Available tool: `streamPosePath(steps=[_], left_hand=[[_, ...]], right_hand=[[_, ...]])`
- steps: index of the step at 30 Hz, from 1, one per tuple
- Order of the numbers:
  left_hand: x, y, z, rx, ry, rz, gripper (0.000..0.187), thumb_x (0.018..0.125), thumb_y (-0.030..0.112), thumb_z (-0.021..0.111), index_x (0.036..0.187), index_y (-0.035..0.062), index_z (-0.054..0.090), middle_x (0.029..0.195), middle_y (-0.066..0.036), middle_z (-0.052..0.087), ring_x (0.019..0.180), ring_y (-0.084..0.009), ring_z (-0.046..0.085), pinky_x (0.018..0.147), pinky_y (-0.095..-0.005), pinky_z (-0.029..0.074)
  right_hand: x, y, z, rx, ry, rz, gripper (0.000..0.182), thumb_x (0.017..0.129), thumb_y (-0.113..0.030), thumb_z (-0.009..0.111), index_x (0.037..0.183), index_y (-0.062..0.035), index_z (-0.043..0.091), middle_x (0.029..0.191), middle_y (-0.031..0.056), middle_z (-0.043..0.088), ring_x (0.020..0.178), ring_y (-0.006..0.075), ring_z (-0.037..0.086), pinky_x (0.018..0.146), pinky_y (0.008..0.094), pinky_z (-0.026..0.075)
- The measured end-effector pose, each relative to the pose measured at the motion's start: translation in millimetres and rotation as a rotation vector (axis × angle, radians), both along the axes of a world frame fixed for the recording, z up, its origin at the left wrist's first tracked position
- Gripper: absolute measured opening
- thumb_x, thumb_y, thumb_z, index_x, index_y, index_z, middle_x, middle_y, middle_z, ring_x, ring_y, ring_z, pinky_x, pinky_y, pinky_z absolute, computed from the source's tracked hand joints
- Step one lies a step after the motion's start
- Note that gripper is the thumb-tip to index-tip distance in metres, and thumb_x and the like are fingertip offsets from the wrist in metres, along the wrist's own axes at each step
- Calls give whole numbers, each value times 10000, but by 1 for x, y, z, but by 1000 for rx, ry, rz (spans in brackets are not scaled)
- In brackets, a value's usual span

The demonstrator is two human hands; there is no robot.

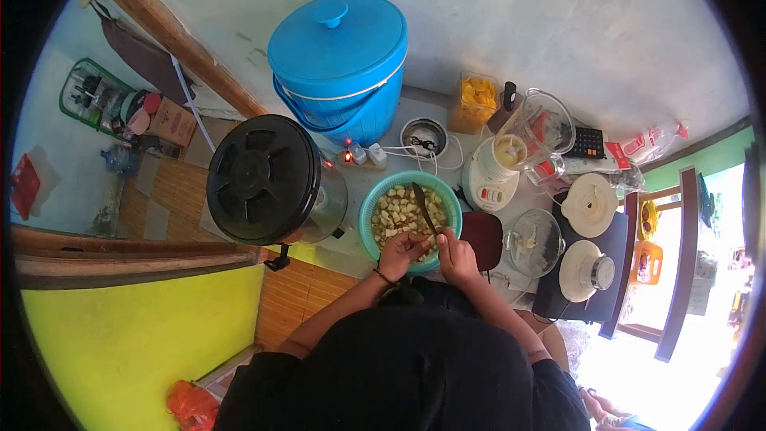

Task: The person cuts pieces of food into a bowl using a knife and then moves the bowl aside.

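Note:
A mint-green plastic basin (369,219) full of pale cut chunks (396,209) stands on the counter before me. At its near rim my left hand (401,256) pinches a small pale piece (432,243) between thumb and fingers. Close beside it, my right hand (458,258) is closed around the lower end of a dark-bladed knife (423,203). The blade points away from me, over the chunks. Both hands nearly touch. The knife's handle is mostly hidden in my fingers.
Left stands a black-lidded dispenser (263,179); behind it, a blue lidded bucket (339,64). A power strip (363,158) and metal bowl (424,137) sit beyond the basin. Rightward are a white blender base (489,179), a clear bowl (535,243) and a yellow-filled container (476,104).

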State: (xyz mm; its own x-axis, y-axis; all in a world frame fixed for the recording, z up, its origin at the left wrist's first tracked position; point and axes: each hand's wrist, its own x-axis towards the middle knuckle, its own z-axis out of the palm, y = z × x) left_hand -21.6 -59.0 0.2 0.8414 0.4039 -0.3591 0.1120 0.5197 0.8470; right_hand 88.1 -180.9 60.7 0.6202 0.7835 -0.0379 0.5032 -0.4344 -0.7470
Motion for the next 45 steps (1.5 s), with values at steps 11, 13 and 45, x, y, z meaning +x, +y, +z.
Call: streamPosePath(steps=[11,13,45], left_hand=[[-3,1,24,-139,-6,129,246,888,83,648,1108,-13,595,950,-65,656,827,-122,628,689,-242,508],[-5,-2,20,69,-74,146,250,874,44,651,1109,-25,600,946,-70,662,830,-126,634,704,-249,522],[-4,9,20,-71,47,303,193,882,68,641,1011,-76,645,923,-115,677,789,-181,674,673,-261,557]], right_hand=[[-4,24,-1,-48,-199,-24,309,987,-290,410,916,-20,543,633,218,591,582,404,598,508,486,473],[-6,26,-3,-38,-256,-39,315,989,-291,405,906,-23,548,632,215,590,582,403,596,512,487,475],[-7,18,14,-138,-200,156,368,968,-272,431,1312,-156,492,630,172,619,571,356,627,530,461,497]])
